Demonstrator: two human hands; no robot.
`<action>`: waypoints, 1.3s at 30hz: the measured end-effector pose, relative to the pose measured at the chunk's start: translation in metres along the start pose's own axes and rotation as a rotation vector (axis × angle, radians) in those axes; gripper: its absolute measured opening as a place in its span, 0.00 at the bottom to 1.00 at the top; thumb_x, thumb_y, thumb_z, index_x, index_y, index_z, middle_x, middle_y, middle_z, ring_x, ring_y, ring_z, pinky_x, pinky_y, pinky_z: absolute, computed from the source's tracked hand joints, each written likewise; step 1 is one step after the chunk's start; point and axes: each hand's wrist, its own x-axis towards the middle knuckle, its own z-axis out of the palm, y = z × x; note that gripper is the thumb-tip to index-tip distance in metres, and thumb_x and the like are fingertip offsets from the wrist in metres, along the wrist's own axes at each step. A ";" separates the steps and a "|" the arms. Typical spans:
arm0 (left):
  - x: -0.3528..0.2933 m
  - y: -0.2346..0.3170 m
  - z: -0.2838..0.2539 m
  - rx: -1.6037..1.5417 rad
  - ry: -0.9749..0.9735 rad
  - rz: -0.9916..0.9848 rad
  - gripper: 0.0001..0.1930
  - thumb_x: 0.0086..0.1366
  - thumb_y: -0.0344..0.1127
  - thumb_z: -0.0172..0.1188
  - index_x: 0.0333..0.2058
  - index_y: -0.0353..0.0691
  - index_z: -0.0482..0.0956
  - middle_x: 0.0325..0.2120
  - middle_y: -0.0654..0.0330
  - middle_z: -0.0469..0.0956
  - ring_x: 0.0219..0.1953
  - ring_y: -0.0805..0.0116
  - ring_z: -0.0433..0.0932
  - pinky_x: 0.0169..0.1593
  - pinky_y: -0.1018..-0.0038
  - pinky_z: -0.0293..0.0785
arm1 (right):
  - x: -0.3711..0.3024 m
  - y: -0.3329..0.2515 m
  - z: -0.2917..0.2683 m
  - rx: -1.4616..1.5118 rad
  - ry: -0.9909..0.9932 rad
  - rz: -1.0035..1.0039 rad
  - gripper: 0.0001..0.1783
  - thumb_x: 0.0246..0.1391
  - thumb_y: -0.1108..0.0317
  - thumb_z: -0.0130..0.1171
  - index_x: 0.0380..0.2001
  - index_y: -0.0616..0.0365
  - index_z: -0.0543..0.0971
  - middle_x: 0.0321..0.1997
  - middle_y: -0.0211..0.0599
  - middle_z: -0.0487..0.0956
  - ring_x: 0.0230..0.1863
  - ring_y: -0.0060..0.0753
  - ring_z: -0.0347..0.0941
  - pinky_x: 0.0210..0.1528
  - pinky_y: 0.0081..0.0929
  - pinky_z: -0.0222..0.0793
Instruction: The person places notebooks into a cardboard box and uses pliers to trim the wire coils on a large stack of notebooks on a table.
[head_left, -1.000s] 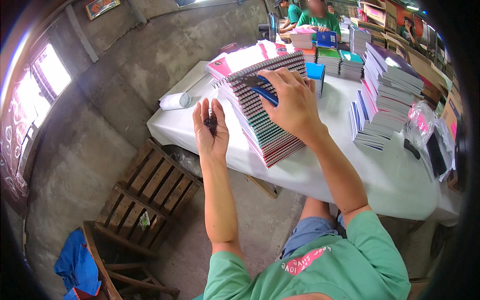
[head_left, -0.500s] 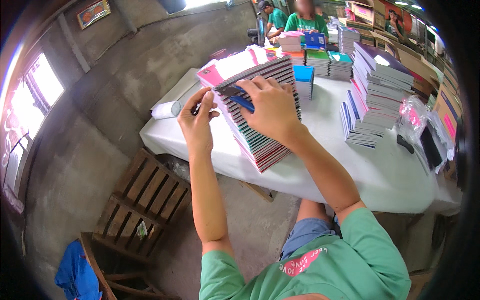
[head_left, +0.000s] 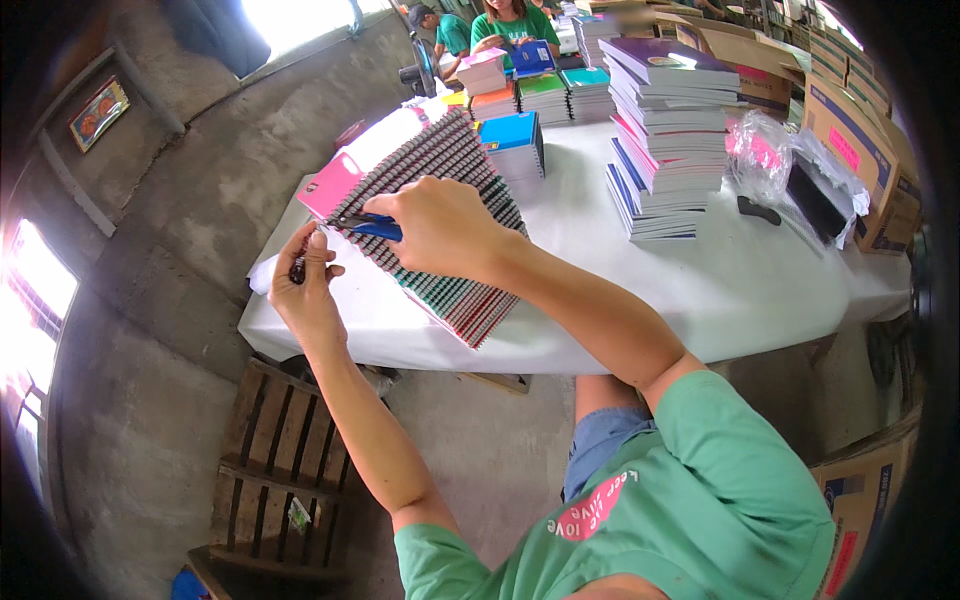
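A tall stack of wire-bound notebooks (head_left: 440,290) stands on the table, its rows of coil bindings facing me and a pink cover (head_left: 330,185) showing on top. My right hand (head_left: 450,230) is closed round blue-handled pliers (head_left: 375,228), whose jaws point left at the upper left end of the coils. Close to the jaw tips, my left hand (head_left: 312,290) has its thumb and forefinger pinched together. Something small and dark sits within its curled fingers, too hidden to name.
The white-covered table (head_left: 600,320) also bears a tall pile of books (head_left: 670,140), a blue-covered notebook stack (head_left: 510,140), clear plastic (head_left: 755,150) and a flat black object (head_left: 815,200). Cardboard boxes (head_left: 850,160) stand right; a slatted wooden seat (head_left: 285,450) is lower left. A person (head_left: 515,35) sits opposite.
The view has turned, so the table's things appear further left. Both hands stay at the coil ends of the stack, with the pliers still in the right hand, now angled more level.
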 end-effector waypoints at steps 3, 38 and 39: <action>-0.003 0.013 0.002 0.236 0.121 0.108 0.09 0.59 0.33 0.61 0.38 0.35 0.81 0.26 0.63 0.77 0.27 0.79 0.73 0.27 0.82 0.72 | -0.002 -0.001 0.002 0.001 0.044 -0.003 0.17 0.42 0.66 0.60 0.40 0.47 0.77 0.26 0.44 0.79 0.30 0.47 0.77 0.32 0.41 0.73; -0.295 0.009 0.642 -0.756 -0.775 -1.193 0.33 0.65 0.57 0.45 0.61 0.42 0.53 0.58 0.57 0.60 0.57 0.57 0.64 0.62 0.59 0.52 | -0.441 0.337 -0.209 -0.653 0.602 0.978 0.30 0.38 0.64 0.62 0.49 0.48 0.71 0.45 0.33 0.72 0.47 0.38 0.68 0.50 0.38 0.56; -0.307 0.028 0.605 -0.940 -0.910 -1.078 0.30 0.67 0.52 0.44 0.61 0.41 0.54 0.61 0.59 0.55 0.62 0.60 0.56 0.63 0.60 0.51 | -0.446 0.337 -0.214 -0.663 0.602 0.997 0.30 0.37 0.65 0.62 0.50 0.48 0.71 0.45 0.33 0.72 0.47 0.38 0.67 0.50 0.38 0.56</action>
